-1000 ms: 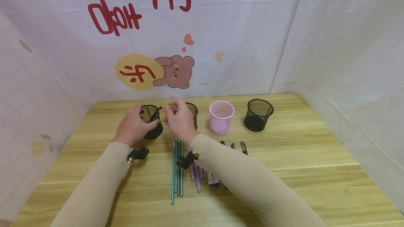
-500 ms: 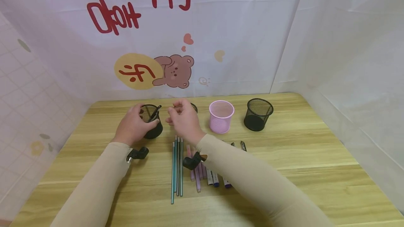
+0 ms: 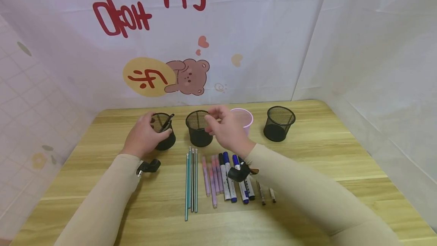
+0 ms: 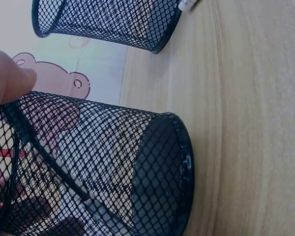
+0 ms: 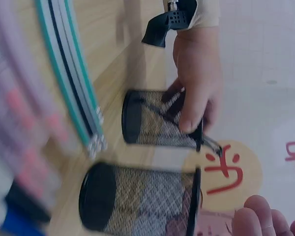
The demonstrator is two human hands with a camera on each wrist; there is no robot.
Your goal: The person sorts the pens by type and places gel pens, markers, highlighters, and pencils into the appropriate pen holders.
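Grips the leftmost black mesh cup (image 3: 166,140) with the left hand (image 3: 143,137), putting the thumb on the near side and the other fingers at the farther part of the rim. At the left end of the row of four cups, upright on the wooden table (image 3: 146,208): this same cup. Inside it, leaning across, a black pen (image 3: 166,123), with its upper end out past the rim on the right side.

Holds the right hand (image 3: 228,129) in the air with loosely bent fingers and nothing between them. Covers with this hand, in the head view, a part of the pink cup (image 3: 244,117) and a little of the rim of the second black cup (image 3: 199,136). At the right end of the row, also upright, another black cup (image 3: 277,124).

Nearer to the person, lying side by side from left to right: teal and dark pencils (image 3: 192,181), pink-purple pens (image 3: 213,189), then white markers (image 3: 230,181) with blue and black caps. Farther right, partly hidden under the right sleeve (image 3: 307,196), two thin pens (image 3: 261,193). Behind the table, a white backdrop (image 3: 273,29) with a printed bear (image 3: 192,77).
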